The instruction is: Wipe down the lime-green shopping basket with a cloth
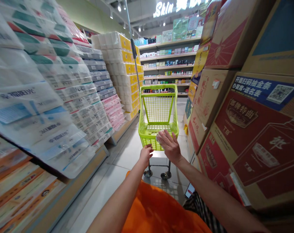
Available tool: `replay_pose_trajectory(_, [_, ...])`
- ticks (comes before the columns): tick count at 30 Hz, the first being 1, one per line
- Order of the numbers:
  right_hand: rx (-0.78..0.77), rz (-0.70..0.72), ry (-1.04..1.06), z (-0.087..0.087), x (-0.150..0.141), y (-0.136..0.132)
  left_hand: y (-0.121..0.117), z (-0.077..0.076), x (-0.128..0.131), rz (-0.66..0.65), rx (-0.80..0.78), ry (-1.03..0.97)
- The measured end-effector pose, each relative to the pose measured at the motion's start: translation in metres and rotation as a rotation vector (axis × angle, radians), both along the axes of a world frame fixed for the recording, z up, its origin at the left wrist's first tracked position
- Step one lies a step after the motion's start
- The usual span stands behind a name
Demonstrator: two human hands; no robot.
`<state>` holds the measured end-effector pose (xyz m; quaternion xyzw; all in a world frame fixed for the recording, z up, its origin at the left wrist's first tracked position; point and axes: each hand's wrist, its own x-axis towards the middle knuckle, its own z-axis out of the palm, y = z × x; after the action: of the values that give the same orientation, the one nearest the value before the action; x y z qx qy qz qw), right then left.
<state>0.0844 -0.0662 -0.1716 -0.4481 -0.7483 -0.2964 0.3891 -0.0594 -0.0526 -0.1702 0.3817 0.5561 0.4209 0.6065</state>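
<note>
Fingers (pixel 165 137) on my right hand (pixel 170 146) are spread out and pressed down over a small white wrapped pack (pixel 161 136), which sits right at the near rim of a lime-green plastic shopping trolley (pixel 159 87). Can't tell if that's a proper grip or just a flat hand on top. My left hand (pixel 146 154) is curled, fingers mostly closed, just below that rim and beside the other hand, but I can't tell if it's holding anything. The trolley stands on a tiled aisle floor (pixel 118 161) right in front of my orange top (pixel 159 210). Stacked plastic-wrapped tissue packs (pixel 40 97) are on my left, with yellow-labelled toilet roll bales (pixel 118 55) beyond them. Big printed cardboard cartons (pixel 253 136) tower on my right, and shelves of small boxed goods (pixel 166 64) are at the far end.
</note>
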Motion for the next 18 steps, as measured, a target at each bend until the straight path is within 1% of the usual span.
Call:
replay_pose_trajectory(1, [0.002, 0.021, -0.036, -0.004, -0.003, 0.003, 0.001, -0.003, -0.003, 0.028, 0.002, 0.042])
replay_pose_trajectory(3, [-0.026, 0.094, -0.124, -0.020, -0.007, 0.002, -0.001, -0.010, -0.010, 0.030, 0.001, 0.107])
replay_pose_trajectory(5, [-0.071, 0.163, -0.186, -0.038, -0.006, -0.004, -0.004, -0.017, -0.015, 0.013, 0.027, 0.164])
replay_pose_trajectory(6, [-0.088, 0.172, -0.189, -0.044, -0.004, -0.009, -0.004, -0.019, -0.016, 0.005, 0.049, 0.191])
replay_pose_trajectory(8, [-0.086, 0.123, -0.124, -0.046, 0.004, -0.015, -0.004, -0.020, -0.016, -0.004, 0.105, 0.253])
replay_pose_trajectory(11, [-0.037, -0.058, 0.061, -0.037, 0.019, -0.016, -0.004, -0.018, -0.009, -0.026, 0.196, 0.357])
replay_pose_trajectory(13, [-0.034, -0.119, 0.112, -0.037, 0.028, -0.014, -0.007, -0.014, -0.001, -0.059, 0.251, 0.406])
replay_pose_trajectory(15, [-0.072, -0.091, 0.077, -0.045, 0.034, -0.013, -0.012, -0.011, 0.005, -0.118, 0.321, 0.477])
replay_pose_trajectory(18, [-0.118, -0.029, 0.031, -0.057, 0.033, -0.017, -0.019, -0.010, 0.008, -0.225, 0.480, 0.741])
